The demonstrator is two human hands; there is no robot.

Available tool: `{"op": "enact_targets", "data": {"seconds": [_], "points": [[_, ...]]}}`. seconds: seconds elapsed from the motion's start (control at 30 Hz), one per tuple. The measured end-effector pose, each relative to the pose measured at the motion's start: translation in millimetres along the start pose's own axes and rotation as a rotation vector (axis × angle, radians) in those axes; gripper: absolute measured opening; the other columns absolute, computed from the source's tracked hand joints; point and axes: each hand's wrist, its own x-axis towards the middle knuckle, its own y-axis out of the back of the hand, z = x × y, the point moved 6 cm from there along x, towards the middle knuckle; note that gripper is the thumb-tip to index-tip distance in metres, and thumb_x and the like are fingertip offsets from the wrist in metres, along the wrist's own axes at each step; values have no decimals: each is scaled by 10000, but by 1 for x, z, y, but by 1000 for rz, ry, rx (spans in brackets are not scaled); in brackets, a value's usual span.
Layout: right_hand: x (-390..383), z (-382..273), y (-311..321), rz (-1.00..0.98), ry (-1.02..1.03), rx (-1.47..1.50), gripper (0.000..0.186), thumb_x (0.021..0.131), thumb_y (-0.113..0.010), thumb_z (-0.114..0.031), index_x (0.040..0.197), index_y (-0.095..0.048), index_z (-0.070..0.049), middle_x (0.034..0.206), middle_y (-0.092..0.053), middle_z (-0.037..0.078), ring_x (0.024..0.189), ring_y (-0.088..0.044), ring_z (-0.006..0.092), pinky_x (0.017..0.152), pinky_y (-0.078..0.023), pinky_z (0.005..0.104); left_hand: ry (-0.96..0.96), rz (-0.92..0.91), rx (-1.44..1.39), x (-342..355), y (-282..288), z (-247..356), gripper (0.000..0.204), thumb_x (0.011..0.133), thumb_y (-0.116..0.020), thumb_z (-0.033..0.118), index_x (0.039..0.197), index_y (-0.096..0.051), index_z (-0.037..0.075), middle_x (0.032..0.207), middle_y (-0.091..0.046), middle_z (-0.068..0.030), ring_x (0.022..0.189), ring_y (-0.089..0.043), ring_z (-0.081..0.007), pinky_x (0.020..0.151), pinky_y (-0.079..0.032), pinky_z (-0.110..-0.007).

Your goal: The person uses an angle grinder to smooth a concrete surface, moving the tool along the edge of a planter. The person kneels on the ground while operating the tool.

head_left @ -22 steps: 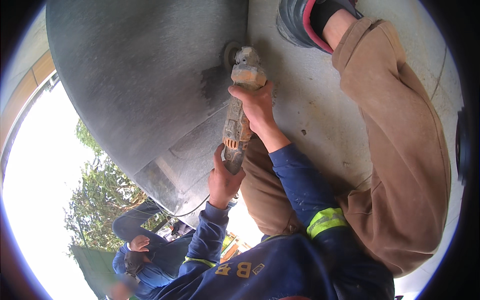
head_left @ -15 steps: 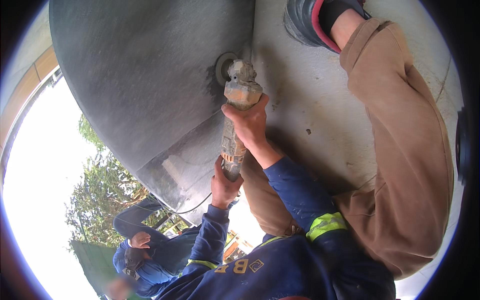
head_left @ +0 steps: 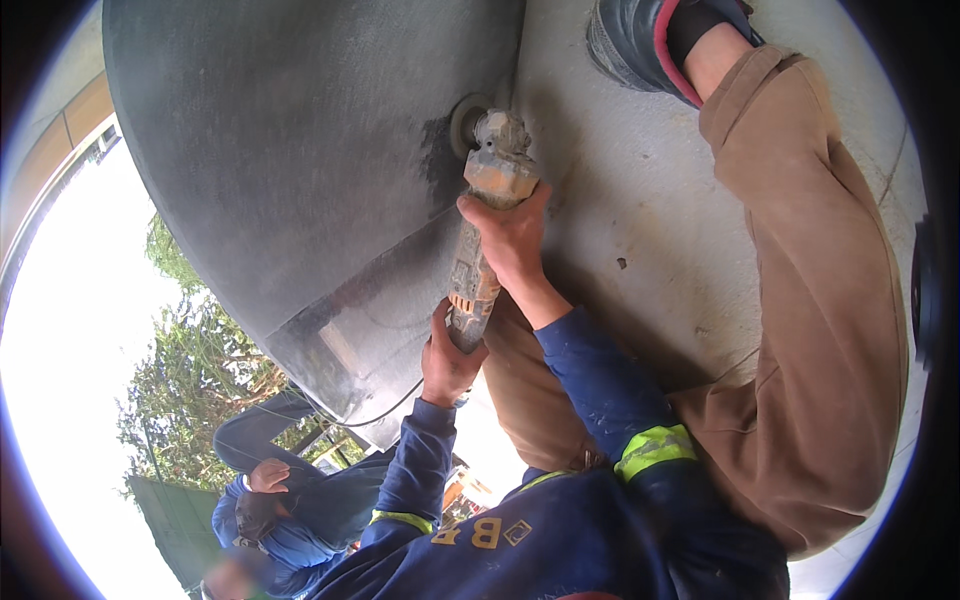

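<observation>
A worn, dusty angle grinder [head_left: 475, 265] is gripped in both of my hands. My right hand [head_left: 512, 240] wraps round its body just behind the orange-and-grey gear head. My left hand [head_left: 449, 362] closes round the rear end of the handle. The grinder's round disc [head_left: 467, 125] lies against a large dark grey panel [head_left: 310, 130], close to where the panel meets a pale surface [head_left: 640, 200]. Beside the disc, a darker patch [head_left: 440, 160] marks the panel. Part of the disc is hidden behind the gear head.
A thin cable [head_left: 385, 410] curves below the panel's lower edge. My bent leg in brown trousers [head_left: 810, 280] and my dark shoe [head_left: 640, 50] rest on the right. Another person in blue [head_left: 290, 500] sits at lower left, near trees [head_left: 190, 390] and a green screen [head_left: 175, 520].
The view has shifted slightly, so most things appear a little displaced. The grinder sits slightly higher and further right in the picture, with more of the dark patch showing beside its disc.
</observation>
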Motion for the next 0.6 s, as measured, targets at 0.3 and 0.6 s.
{"op": "enact_targets", "data": {"seconds": [0.3, 0.6], "points": [[-7, -7, -3, -105, -35, 191, 678, 772, -805, -116, 1232, -330, 32, 1127, -537, 154, 969, -584, 186, 858, -518, 336, -20, 106, 81, -14, -1, 6, 851, 699, -755, 180, 1434, -331, 125, 938, -701, -229, 798, -689, -443, 685, -564, -497], [22, -7, 25, -80, 4, 174, 901, 768, -823, -130, 1385, -197, 67, 1204, -502, 178, 1072, -560, 223, 902, -515, 365, -71, 92, 220, -11, -30, 29, 890, 700, -743, 191, 1458, -284, 109, 783, -681, -236, 689, -670, -448, 588, -535, -518]]}}
